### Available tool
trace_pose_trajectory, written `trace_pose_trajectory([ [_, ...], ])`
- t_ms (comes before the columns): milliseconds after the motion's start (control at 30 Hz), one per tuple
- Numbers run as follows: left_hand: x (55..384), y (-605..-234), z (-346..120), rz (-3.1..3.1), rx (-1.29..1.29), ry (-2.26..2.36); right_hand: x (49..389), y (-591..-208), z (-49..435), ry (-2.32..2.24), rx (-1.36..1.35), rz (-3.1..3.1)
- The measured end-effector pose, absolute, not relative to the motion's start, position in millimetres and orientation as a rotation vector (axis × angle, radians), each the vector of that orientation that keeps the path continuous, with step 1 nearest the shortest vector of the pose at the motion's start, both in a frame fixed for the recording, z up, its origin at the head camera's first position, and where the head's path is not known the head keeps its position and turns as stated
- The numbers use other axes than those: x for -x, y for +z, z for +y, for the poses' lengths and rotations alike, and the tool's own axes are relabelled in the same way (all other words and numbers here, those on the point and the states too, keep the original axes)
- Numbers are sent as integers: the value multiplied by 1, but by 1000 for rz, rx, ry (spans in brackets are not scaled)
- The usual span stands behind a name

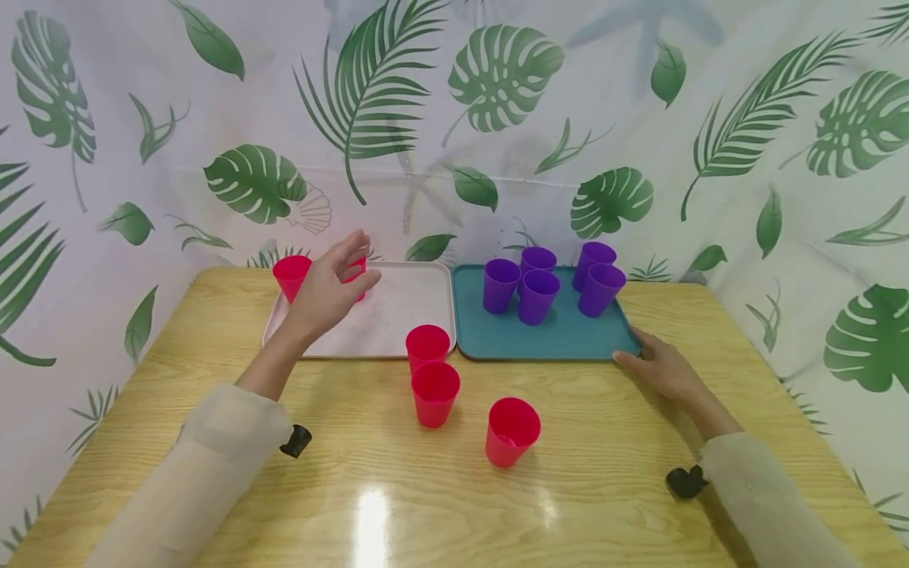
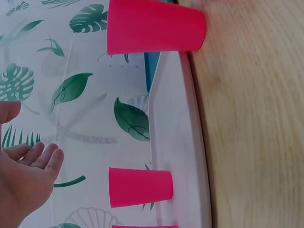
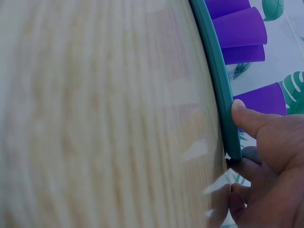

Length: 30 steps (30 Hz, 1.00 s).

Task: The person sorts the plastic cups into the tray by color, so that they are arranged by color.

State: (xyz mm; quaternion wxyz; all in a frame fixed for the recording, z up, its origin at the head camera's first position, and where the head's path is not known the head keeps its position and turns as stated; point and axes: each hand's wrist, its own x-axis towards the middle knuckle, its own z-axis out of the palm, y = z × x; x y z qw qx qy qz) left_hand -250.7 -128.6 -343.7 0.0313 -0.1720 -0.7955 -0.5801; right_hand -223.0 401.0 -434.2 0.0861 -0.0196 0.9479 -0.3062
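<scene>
The right grip [image 1: 660, 366] pinches the teal tray [image 1: 547, 341]; left grip [image 1: 328, 293] gapes.

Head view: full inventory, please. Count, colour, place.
Table: 1, light wood-toned, under everything
Backdrop: 1, white with green leaf prints, behind and beside the table
White tray: 1, white, far side, left
Teal tray: 1, teal, far side, right
Red cups: 5, red, two on the white tray, three on the table in front
Purple cups: 5, purple, on the teal tray
Devices: 2, black, one at each cuff
Sleeves: 2, beige, on the forearms
Left hand: 1, bare, raised over the white tray
Right hand: 1, bare, gripping the teal tray's near right corner
</scene>
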Motion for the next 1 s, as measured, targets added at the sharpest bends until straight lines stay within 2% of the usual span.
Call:
trace_pose_trajectory([
  [1000, 220, -380, -101, -2523, 809, -1862, 225, -436, 403, -910, 60, 2815],
])
